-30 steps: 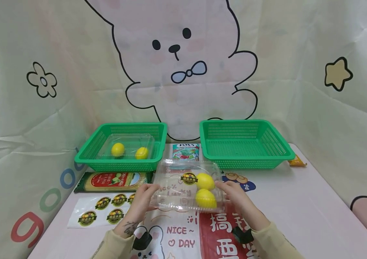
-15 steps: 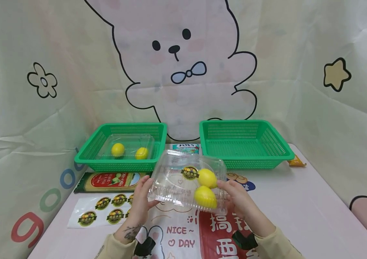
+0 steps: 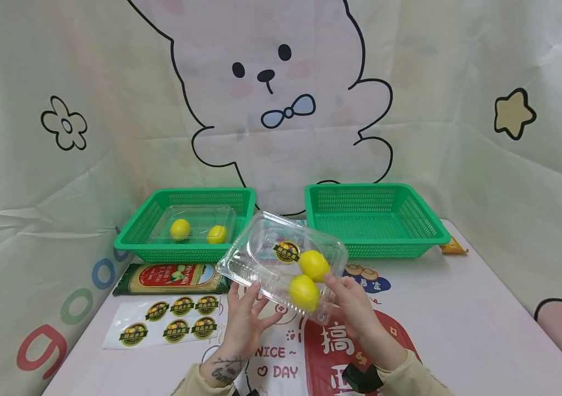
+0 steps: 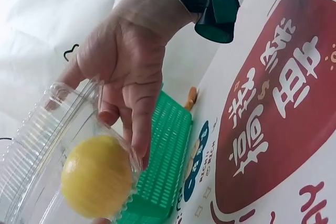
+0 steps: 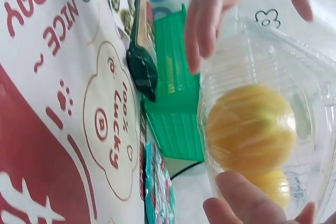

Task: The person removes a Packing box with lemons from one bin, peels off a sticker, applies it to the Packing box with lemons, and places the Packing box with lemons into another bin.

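My right hand (image 3: 355, 311) grips the right end of a clear plastic clamshell box (image 3: 256, 256), thumb on top and fingers below, as the left wrist view shows. Two yellow lemons, one nearer (image 3: 303, 292) and one farther (image 3: 314, 265), lie inside at that end. A black and gold round sticker (image 3: 287, 252) is on the lid. The box is held tilted above the table, its left end toward the left basket. My left hand (image 3: 243, 324) has its fingers spread right at the box's near left edge; the right wrist view shows its fingers (image 5: 202, 30) extended beside the plastic.
A green basket (image 3: 186, 254) at back left holds another clear box with two lemons. A second green basket (image 3: 375, 250) stands at back right. A noodle pack (image 3: 172, 278) and a sticker sheet (image 3: 162, 324) lie at left, an orange packet (image 3: 454, 246) at far right.
The box has tilted and turned, its left end rising and the lemons shifting to the near right. My left hand has let go of the left end and moved right with fingers spread.
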`<move>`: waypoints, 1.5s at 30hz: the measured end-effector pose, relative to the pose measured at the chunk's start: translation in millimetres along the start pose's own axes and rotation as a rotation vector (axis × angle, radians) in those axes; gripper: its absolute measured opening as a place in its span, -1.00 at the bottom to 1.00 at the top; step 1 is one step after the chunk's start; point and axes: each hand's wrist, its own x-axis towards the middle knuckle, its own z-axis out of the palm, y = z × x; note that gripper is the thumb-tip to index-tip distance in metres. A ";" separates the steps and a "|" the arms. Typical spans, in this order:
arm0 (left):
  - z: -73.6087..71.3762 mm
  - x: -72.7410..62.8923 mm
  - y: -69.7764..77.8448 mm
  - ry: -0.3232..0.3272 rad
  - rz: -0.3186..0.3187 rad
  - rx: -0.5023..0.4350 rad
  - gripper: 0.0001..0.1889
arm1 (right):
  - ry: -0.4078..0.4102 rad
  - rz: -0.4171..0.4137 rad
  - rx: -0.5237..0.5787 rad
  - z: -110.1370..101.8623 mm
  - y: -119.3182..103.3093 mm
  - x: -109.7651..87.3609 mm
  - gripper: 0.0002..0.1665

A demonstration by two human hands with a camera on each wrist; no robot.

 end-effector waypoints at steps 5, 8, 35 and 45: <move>7.2 0.7 -4.5 0.045 0.031 0.023 0.01 | -0.013 -0.017 -0.010 9.6 2.3 -5.3 -0.44; 8.5 2.1 -6.0 0.080 0.038 0.061 0.02 | -0.029 -0.022 -0.015 13.2 4.5 -8.0 -0.41; -26.8 14.5 12.4 -0.152 -0.143 0.250 -0.10 | -0.264 -0.057 -0.043 -42.0 6.2 0.0 -0.38; -28.9 17.8 13.7 -0.229 -0.227 0.316 -0.17 | -0.343 0.023 -0.114 -50.0 1.7 -2.8 -0.23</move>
